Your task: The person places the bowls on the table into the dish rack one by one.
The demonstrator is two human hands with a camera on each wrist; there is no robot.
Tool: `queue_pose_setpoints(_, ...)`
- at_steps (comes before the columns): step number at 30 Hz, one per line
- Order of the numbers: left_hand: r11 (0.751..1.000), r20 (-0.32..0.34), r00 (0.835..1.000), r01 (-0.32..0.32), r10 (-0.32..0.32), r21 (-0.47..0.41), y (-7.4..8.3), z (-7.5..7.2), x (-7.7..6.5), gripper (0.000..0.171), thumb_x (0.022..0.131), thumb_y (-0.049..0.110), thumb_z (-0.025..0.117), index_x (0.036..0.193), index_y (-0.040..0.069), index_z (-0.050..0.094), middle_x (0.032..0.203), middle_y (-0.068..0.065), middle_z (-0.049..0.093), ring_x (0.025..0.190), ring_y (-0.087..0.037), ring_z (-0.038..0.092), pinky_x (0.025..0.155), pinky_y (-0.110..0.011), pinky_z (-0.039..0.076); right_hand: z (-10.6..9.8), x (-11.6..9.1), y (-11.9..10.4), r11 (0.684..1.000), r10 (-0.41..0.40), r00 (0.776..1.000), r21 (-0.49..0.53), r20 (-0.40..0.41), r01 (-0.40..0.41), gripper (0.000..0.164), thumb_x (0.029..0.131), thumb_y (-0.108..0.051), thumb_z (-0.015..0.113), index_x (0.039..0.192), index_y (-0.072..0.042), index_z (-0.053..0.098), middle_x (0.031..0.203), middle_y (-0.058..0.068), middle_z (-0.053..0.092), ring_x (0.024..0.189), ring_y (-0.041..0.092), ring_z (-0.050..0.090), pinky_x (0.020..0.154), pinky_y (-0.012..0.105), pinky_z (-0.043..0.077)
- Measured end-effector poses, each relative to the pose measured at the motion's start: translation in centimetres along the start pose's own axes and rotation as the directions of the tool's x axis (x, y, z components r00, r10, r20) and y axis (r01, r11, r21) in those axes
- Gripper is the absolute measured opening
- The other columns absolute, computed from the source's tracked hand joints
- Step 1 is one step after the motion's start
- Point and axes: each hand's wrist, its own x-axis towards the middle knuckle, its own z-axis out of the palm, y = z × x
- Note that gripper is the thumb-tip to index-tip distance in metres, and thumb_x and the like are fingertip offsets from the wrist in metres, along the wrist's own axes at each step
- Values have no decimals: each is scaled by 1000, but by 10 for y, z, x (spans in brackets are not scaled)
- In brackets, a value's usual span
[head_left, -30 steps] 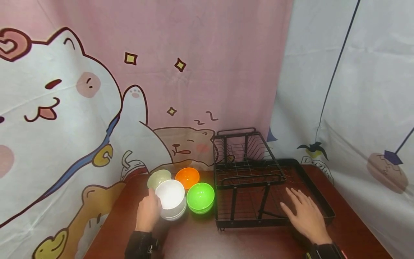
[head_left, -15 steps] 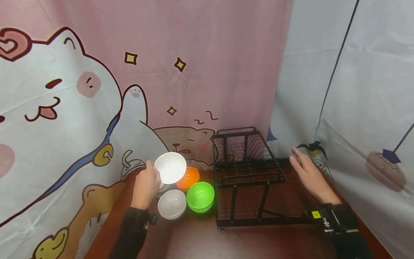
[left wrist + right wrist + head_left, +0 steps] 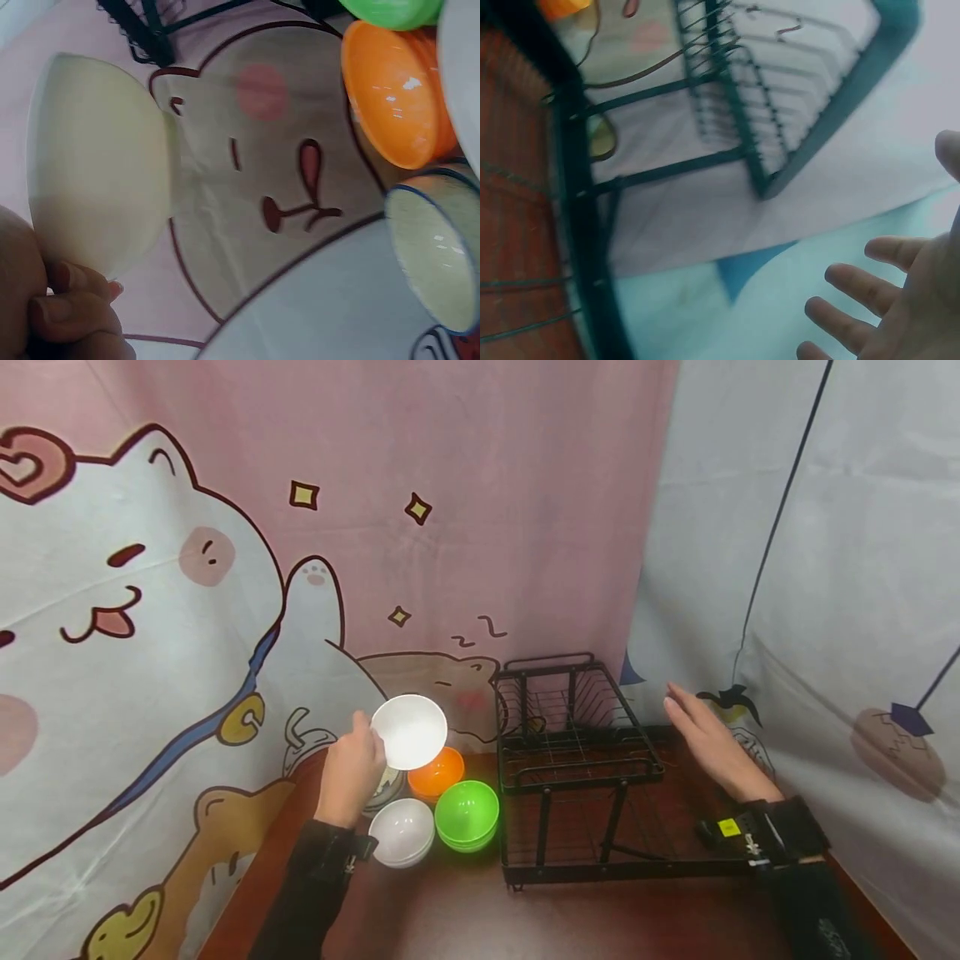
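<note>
My left hand (image 3: 351, 774) grips a white bowl (image 3: 409, 732) by its left rim, raised above the other bowls and tilted. In the left wrist view, the fingers (image 3: 79, 311) curl at the lower edge of that bowl (image 3: 105, 165). On the table below are white bowls (image 3: 402, 832), green bowls (image 3: 467, 814), orange bowls (image 3: 437, 772) and a pale bowl (image 3: 387, 787), partly hidden behind the hand. Fingers spread, my right hand (image 3: 716, 747) hovers near the right side of a black two-tier dish rack (image 3: 600, 872), holding nothing.
The rack stands right of the bowls, on the reddish-brown table (image 3: 450, 918). Its upper tier (image 3: 547, 788) sits over the left part of the wider lower tier. A printed curtain (image 3: 525, 485) hangs behind the table and along its sides.
My left hand has lifted the white bowl from its stack and carried it up and slightly right, uncovering the white bowls below. My right hand has risen from over the rack's lower tier.
</note>
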Motion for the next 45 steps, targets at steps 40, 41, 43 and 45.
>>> queue_pose_setpoints(40,951,-139,955,-279,260,-135,130,19,19,13,104,9,52,113,0,54,79,-18,73,64,-26,74,52,-31,58,95,64,-141,953,-282,956,-95,78,289,45,98,-1,49,142,-6,46,126,24,70,99,29,69,80,42,59)
queue_pose_setpoints(41,951,-142,955,-280,261,-135,129,19,19,13,104,9,52,113,0,54,79,-18,73,65,-26,74,52,-32,58,95,64,-142,958,-270,959,-75,87,277,45,98,0,46,142,-6,45,126,25,69,94,29,70,74,42,60)
queue_pose_setpoints(43,951,-142,955,-278,259,-134,129,19,19,13,105,9,52,113,-1,54,79,-18,73,65,-27,74,52,-33,58,96,63,-143,964,-259,960,-38,106,264,46,98,3,42,143,-6,42,126,28,67,86,29,71,63,39,60)
queue_pose_setpoints(45,952,-138,957,-274,256,-134,128,19,18,13,105,9,51,113,-1,54,79,-18,73,65,-27,74,51,-33,58,97,62,-144,970,-242,963,-3,121,244,46,98,4,40,143,-6,41,126,31,65,80,28,71,54,35,59)
